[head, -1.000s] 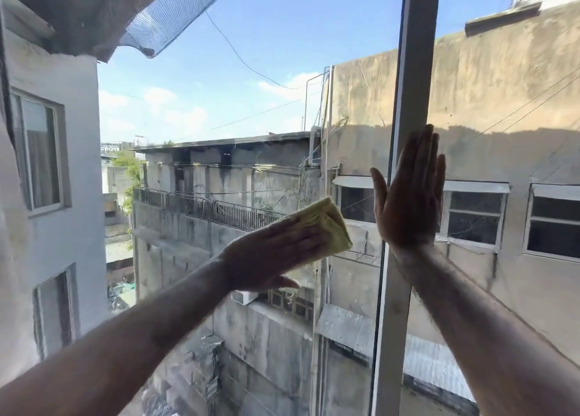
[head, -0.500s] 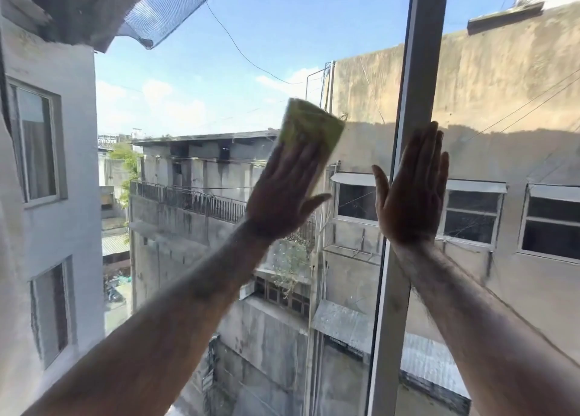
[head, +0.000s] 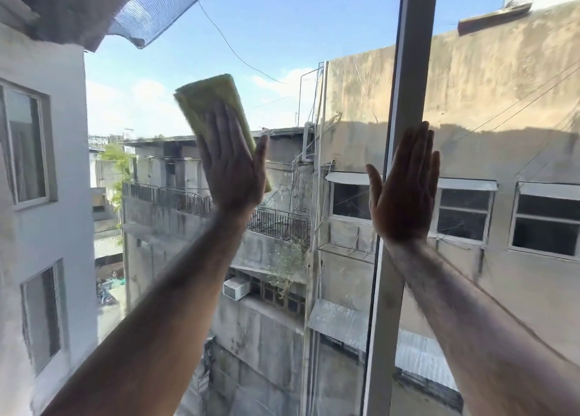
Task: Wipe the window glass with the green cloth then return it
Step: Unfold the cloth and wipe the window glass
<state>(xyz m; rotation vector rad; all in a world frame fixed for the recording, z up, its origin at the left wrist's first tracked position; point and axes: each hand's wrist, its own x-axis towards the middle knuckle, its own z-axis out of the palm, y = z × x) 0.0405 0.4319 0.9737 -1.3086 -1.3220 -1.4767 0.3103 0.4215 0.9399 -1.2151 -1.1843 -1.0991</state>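
Note:
The window glass (head: 276, 54) fills the view, split by a grey vertical frame bar (head: 411, 70). My left hand (head: 233, 167) lies flat against the left pane, fingers up, pressing the folded green cloth (head: 207, 96) to the glass; the cloth's upper half sticks out above my fingertips and tilts to the left. My right hand (head: 405, 192) rests flat and open on the frame bar and the edge of the right pane, holding nothing.
Through the glass I see stained concrete buildings, a railed balcony (head: 175, 200), a white building at the left (head: 40, 195) and blue sky. A mesh awning (head: 163, 4) hangs at the upper left outside. No sill or surface inside the room shows.
My left hand has swept the cloth up from lower centre and swung it from pointing right to upright, now leaning left. My right hand has stayed on the frame bar.

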